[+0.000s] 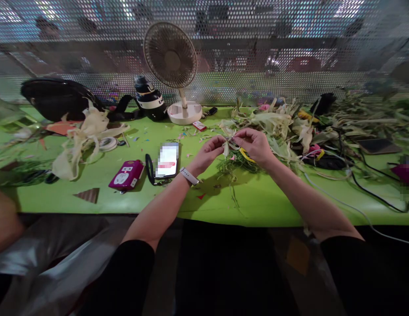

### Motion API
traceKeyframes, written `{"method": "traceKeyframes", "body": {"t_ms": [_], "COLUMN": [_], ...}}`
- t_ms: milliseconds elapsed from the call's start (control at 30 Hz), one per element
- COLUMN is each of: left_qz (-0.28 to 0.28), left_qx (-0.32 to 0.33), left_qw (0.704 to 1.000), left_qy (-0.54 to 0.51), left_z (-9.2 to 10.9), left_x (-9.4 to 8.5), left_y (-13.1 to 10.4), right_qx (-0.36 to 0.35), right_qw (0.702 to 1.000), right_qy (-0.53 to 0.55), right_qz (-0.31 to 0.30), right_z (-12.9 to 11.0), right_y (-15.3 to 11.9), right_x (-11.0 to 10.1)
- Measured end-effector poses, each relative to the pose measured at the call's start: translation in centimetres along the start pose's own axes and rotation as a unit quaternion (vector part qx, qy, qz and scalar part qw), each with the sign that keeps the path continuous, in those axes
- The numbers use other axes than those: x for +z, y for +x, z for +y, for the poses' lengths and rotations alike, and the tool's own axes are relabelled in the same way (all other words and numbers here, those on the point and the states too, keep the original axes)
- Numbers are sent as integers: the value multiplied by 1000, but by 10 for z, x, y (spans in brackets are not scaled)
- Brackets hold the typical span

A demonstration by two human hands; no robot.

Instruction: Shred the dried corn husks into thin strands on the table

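L hand (209,152) and R hand (255,144) nearly meet, fingertips of both pinching a small pale husk piece (226,148) btwn them, right over a tangle of green strands (232,167). Fingers hide most of it, so can't quite tell its full shape. Risk no. 1: thin husk could split if the two pinches pull apart too hard. No. 2: a slack pinch could drop it into the strands below, where it'd snag. No. 3: the fan (171,59), beyond L hand and to its left, might shift light bits, e.g. the red scrap (200,197) just below L wrist, if it's running. Lettering check: black bottle (151,101), also beyond L hand and left, shows a U-shaped mark up top and an "E" on its white band, rest cut off. Phone (167,159), left of L hand: screen blurred, nothing legible. Purple box (126,175), farther left: white panel, no words readable.
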State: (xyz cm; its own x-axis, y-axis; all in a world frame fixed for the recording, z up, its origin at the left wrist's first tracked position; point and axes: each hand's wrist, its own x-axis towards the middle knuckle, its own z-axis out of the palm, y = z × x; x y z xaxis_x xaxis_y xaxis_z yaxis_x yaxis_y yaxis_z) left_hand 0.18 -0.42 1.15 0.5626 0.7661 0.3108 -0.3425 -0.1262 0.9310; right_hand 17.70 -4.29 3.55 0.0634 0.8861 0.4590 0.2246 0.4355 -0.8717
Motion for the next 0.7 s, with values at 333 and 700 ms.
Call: {"method": "traceKeyframes", "body": {"t_ms": [333, 700], "left_qz": [24, 54], "left_qx": [49, 82], "left_qw": [998, 994], "left_qy": [1, 36], "left_z": [-5, -6], "left_x": [-4, -2], "left_y": [4, 3], "right_qx": [9, -1], "right_qw": [999, 999], "right_qy": [15, 26], "right_qz": [32, 40], "right_z": [-3, -5], "right_y": [-3, -4], "right_x": [3, 4]}}
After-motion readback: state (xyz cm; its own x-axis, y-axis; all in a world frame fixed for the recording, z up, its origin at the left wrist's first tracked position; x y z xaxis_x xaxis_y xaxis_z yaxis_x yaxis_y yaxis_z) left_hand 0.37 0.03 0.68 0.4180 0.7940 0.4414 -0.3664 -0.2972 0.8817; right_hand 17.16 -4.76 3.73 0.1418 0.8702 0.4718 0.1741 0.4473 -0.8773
